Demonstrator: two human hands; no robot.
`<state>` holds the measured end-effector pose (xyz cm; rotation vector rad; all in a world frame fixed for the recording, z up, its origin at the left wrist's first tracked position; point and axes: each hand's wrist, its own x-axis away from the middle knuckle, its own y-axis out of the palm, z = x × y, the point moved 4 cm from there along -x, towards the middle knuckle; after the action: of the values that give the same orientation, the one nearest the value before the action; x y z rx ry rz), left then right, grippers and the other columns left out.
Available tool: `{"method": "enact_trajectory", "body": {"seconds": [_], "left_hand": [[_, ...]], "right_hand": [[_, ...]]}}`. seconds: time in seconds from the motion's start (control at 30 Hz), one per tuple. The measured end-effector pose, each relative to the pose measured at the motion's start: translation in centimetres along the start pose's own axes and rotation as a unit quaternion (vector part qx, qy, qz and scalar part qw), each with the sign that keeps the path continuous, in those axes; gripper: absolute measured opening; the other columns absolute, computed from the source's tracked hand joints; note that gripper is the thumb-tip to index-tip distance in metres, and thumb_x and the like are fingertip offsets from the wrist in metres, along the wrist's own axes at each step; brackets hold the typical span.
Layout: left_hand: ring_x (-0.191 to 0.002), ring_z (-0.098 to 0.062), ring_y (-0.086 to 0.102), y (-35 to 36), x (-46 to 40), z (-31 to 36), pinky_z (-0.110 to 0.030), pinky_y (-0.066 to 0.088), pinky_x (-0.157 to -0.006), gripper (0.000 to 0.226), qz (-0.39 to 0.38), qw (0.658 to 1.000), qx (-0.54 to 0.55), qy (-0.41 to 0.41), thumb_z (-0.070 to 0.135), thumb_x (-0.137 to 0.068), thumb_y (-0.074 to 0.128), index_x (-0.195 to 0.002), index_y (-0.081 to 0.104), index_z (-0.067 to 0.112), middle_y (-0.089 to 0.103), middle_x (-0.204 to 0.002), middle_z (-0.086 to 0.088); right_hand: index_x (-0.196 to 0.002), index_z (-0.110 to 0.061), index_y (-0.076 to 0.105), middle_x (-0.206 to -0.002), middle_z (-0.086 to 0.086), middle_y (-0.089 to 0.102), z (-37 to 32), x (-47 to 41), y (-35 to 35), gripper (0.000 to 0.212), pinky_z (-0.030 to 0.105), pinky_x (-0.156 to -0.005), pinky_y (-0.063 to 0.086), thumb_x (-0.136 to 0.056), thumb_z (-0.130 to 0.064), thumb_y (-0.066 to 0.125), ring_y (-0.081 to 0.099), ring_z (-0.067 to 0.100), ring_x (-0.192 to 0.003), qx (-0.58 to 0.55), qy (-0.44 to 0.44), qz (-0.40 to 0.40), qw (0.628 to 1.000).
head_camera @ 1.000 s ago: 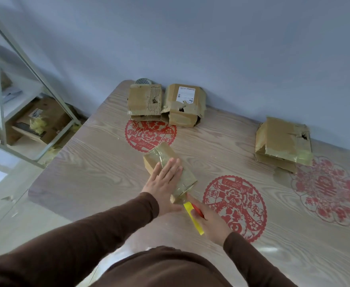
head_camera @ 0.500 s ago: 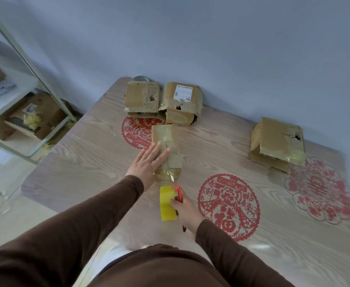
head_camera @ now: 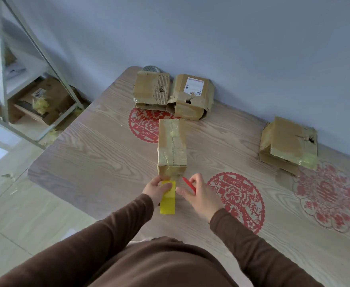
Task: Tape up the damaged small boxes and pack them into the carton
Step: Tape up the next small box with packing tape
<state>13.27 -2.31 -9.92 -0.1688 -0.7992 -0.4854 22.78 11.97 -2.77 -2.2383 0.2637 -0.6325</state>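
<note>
I am reading the head view from left to right. A metal shelf (head_camera: 2,65) is standing at the upper left of the frame, off the table, with a cardboard carton (head_camera: 45,100) sitting low inside it on the floor side. The table (head_camera: 91,154) is showing its rounded left corner at centre left, with bare wood running between that edge and the boxes.

The left hand (head_camera: 156,188) is pinching the yellow tape roll (head_camera: 167,200) at lower centre, thumb on the top of the tape, fingertips touching the near end of the long box (head_camera: 172,148). That box is lying lengthwise at frame centre, its far end overlapping a red paper-cut (head_camera: 147,125). The right hand (head_camera: 199,193) is sitting just right of the tape, fingers curled round a red-handled tool (head_camera: 189,184); I cannot tell what kind of tool.

Two torn boxes, one ribbed (head_camera: 151,90) and one labelled (head_camera: 192,96), are sitting side by side, touching, at the far edge near the wall. A fourth damaged box (head_camera: 290,146) is resting at the right, well apart, with open tabletop between it and the hands.
</note>
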Motion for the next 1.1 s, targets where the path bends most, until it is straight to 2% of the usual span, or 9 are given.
{"method": "enact_trajectory", "body": {"seconds": [0.1, 0.2, 0.27, 0.5, 0.7, 0.83, 0.93, 1.0, 1.1], "left_hand": [[-0.070, -0.019, 0.065, 0.0, 0.2, 0.0, -0.028, 0.055, -0.059, 0.011, 0.006, 1.000, 0.014, 0.009, 0.019, -0.100, 0.060, -0.108, 0.067, 0.019, 0.068, -0.089, -0.007], [-0.075, -0.024, 0.067, 0.0, -0.1, -0.2, -0.045, 0.059, -0.071, 0.008, 0.022, 1.000, -0.004, 0.017, 0.022, -0.098, 0.061, -0.099, 0.070, 0.022, 0.070, -0.089, -0.009], [-0.079, -0.027, 0.067, 0.0, -0.3, -0.3, -0.054, 0.058, -0.078, 0.011, 0.036, 0.999, -0.010, 0.016, 0.026, -0.096, 0.063, -0.089, 0.071, 0.026, 0.071, -0.086, -0.008], [-0.070, -0.025, 0.061, 0.4, -0.3, 0.5, -0.051, 0.058, -0.070, 0.015, 0.065, 0.997, -0.027, 0.033, 0.029, -0.097, 0.063, -0.089, 0.067, 0.017, 0.064, -0.075, -0.006], [-0.058, -0.020, 0.047, -0.1, -0.6, 1.1, -0.028, 0.039, -0.058, 0.013, 0.109, 0.983, -0.133, 0.065, 0.025, -0.095, 0.063, -0.084, 0.065, 0.017, 0.052, -0.062, 0.002], [-0.057, -0.016, 0.044, -0.8, -0.8, 1.0, -0.027, 0.035, -0.055, 0.013, 0.109, 0.977, -0.169, 0.075, 0.025, -0.095, 0.063, -0.085, 0.067, 0.018, 0.049, -0.060, 0.006], [-0.054, -0.011, 0.045, -0.8, -0.7, 1.6, -0.025, 0.035, -0.052, 0.014, 0.109, 0.974, -0.173, 0.093, 0.026, -0.095, 0.063, -0.083, 0.068, 0.022, 0.050, -0.057, 0.010], [-0.057, -0.015, 0.051, -0.7, -0.5, 2.0, -0.024, 0.038, -0.054, 0.014, 0.111, 0.972, -0.180, 0.099, 0.028, -0.093, 0.064, -0.083, 0.072, 0.023, 0.056, -0.059, 0.008], [-0.076, -0.024, 0.062, -1.4, -0.4, 2.6, -0.025, 0.042, -0.065, 0.014, 0.107, 0.949, -0.280, 0.103, 0.032, -0.090, 0.064, -0.088, 0.076, 0.024, 0.067, -0.077, 0.000]], "right_hand": [[-0.093, -0.020, 0.040, -0.075, -0.005, 0.054, -0.7, -1.5, -0.5, 0.040, 0.035, -0.056, 0.036, -0.104, -0.056, 0.027, 0.053, 0.019, -0.065, 0.102, -0.061, -0.009, 0.993], [-0.091, -0.020, 0.042, -0.083, -0.001, 0.059, -1.4, -2.8, -0.8, 0.031, 0.036, -0.061, 0.035, -0.108, -0.040, 0.026, 0.058, 0.025, -0.074, 0.215, -0.116, -0.003, 0.970], [-0.089, -0.022, 0.042, -0.084, 0.001, 0.063, -1.3, -3.5, -0.6, 0.031, 0.036, -0.061, 0.033, -0.108, -0.040, 0.026, 0.059, 0.028, -0.076, 0.239, -0.112, -0.006, 0.965], [-0.101, -0.019, 0.058, -0.093, 0.006, 0.069, -1.4, -4.6, 0.2, 0.039, 0.036, -0.065, 0.033, -0.109, -0.039, 0.025, 0.066, 0.031, -0.086, 0.273, -0.082, -0.015, 0.959], [-0.106, -0.016, 0.065, -0.109, 0.009, 0.072, 0.4, -5.0, -0.1, 0.038, 0.036, -0.076, 0.043, -0.108, -0.034, 0.032, 0.067, 0.031, -0.102, 0.317, -0.017, -0.028, 0.948], [-0.086, -0.021, 0.048, -0.082, 0.001, 0.066, 1.9, -4.5, -1.5, 0.041, 0.035, -0.067, 0.046, -0.104, -0.054, 0.030, 0.065, 0.027, -0.077, 0.274, -0.043, -0.047, 0.960], [-0.106, -0.025, 0.049, -0.081, -0.009, 0.062, -0.1, -3.8, -2.0, 0.036, 0.034, -0.059, 0.050, -0.099, -0.059, 0.043, 0.060, 0.015, -0.067, 0.165, -0.116, 0.035, 0.979], [-0.135, -0.031, 0.045, -0.109, -0.005, 0.067, -1.3, -4.3, -1.6, 0.034, 0.035, -0.069, 0.054, -0.102, -0.040, 0.049, 0.066, 0.018, -0.087, 0.145, -0.141, 0.041, 0.979], [-0.142, -0.040, 0.039, -0.127, -0.002, 0.065, -2.1, -4.9, -0.7, 0.042, 0.036, -0.073, 0.054, -0.103, -0.026, 0.045, 0.068, 0.025, -0.098, 0.176, -0.121, 0.045, 0.976]]}}
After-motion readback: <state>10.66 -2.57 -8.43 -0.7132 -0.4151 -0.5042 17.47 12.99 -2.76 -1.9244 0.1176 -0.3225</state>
